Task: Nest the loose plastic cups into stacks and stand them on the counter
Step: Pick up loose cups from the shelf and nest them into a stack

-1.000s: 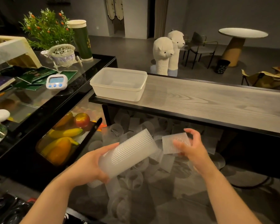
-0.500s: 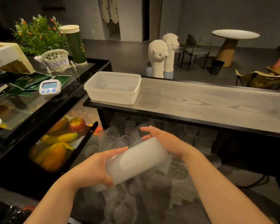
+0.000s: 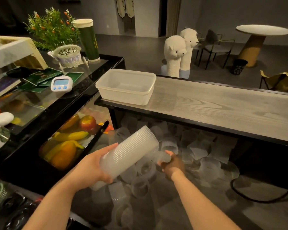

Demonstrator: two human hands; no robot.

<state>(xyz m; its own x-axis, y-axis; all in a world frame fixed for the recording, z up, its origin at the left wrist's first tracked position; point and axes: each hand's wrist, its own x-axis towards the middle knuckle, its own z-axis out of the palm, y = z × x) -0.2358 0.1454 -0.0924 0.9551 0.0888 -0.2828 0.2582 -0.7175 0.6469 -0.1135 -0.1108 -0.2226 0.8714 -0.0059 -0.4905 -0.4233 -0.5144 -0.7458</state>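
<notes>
The left hand is wrapped around the lower part of the nested stack, fingers over the top and thumb beneath, gripping it firmly. The stack lies tilted, its long axis running from the narrow closed end low by the left wrist up and to the right, so that the open mouth faces up-right, away from the person and toward the underside of the table. Just below and to the right of that mouth, the right hand reaches down into the heap of loose cups on the floor, its fingers curled around a single cup lying on its side, close beside the stack's rim. That cup is the right hand's to carry; the left merely holds the receiving end. The coming move likely hinges on turning the picked cup base-first toward the open mouth and sliding it in along the same slanted axis. The table above carries a plastic container, and no stack yet stands on it.
</notes>
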